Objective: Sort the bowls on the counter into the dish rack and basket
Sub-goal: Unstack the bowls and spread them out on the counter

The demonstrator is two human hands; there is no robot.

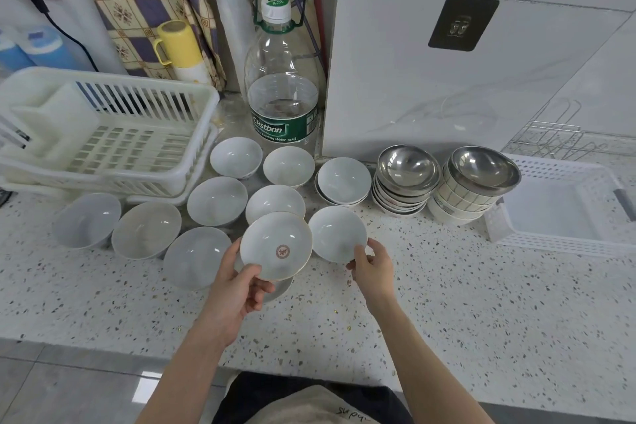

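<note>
Hands [241,282] around gold-rimmed bowl [276,244]

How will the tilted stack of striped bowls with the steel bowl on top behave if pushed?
The striped bowl stack leans, so it would probably topple rather than slide. The steel bowl sits askew on top and likely slips off first. The bowls below look ceramic, so probably breakable.

One head-worn wide-angle view looked forward and steeply down from close above the speckled counter [447,303] – both forearms entered from the bottom edge
</note>
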